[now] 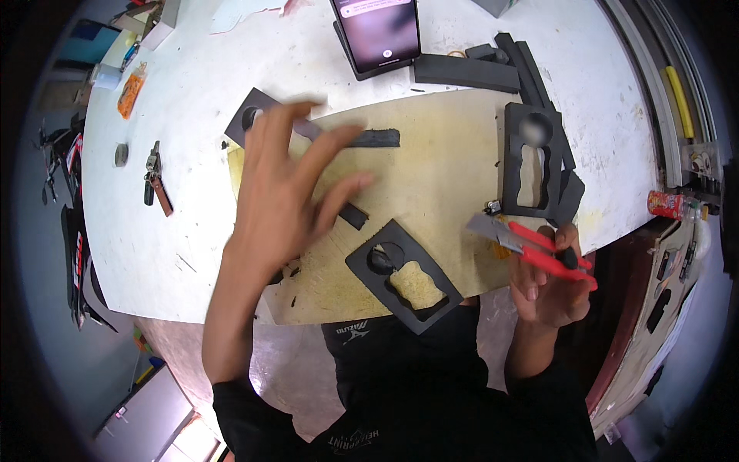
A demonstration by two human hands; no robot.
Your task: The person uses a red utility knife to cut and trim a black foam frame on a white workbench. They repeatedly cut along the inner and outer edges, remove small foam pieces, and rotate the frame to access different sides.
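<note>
My left hand [271, 192] hovers over the left part of the yellowish cutting board [454, 162], fingers spread and slightly blurred, holding nothing. Partly behind it lie a dark foam block [248, 104] with a round hole and a dark foam strip [377, 138]. Another short dark strip [353, 216] shows beside its thumb. In my right hand [548, 289], at the board's right edge, is a red-handled utility knife [543, 258] with its grey blade pointing left. Between the hands, a dark foam insert [368, 267] with a round hole and a wavy cutout overhangs the board's near edge.
A second foam insert [509, 177] lies at the right, beside loose dark foam pieces [466, 73]. A phone [379, 35] stands on a holder at the back. Nail clippers [156, 179], a grey roll [121, 155] and an orange packet [132, 92] rest on the white table [185, 254].
</note>
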